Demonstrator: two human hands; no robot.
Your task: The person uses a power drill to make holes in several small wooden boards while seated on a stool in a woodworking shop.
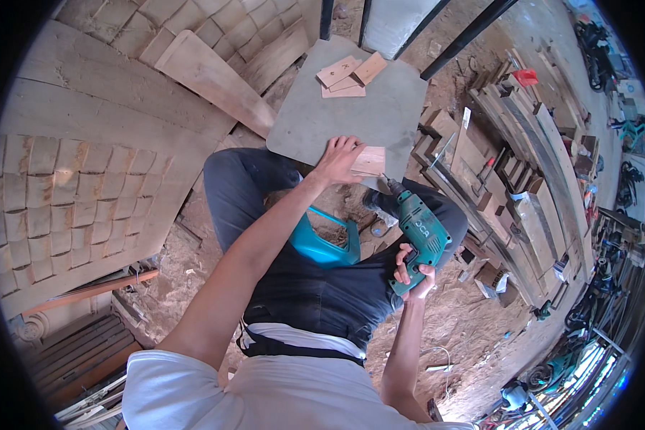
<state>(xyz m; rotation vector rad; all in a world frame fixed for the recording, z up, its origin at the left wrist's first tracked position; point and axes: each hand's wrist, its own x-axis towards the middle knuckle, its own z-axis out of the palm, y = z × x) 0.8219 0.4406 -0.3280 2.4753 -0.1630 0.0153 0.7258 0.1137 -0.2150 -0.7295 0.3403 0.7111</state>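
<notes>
My left hand [339,161] presses a small wooden block [370,160] down at the near edge of a grey seat-like board [312,107]. Its fingers lie over the block's left end. In my right hand [414,274] is a green power drill [423,231], gripped by its handle and pointing up and left. The bit's tip is close to the block's lower right corner; whether it touches cannot be made out. Several thin wooden pieces [342,76] lie overlapping at the far side of the board, some with dark marks.
A teal plastic stool [326,240] shows between my legs. Stacked timber and offcuts [512,179] lie to the right on the dirt floor. Large wooden panels with a block pattern [72,208] stand at the left. Dark metal legs [466,36] rise beyond the grey board.
</notes>
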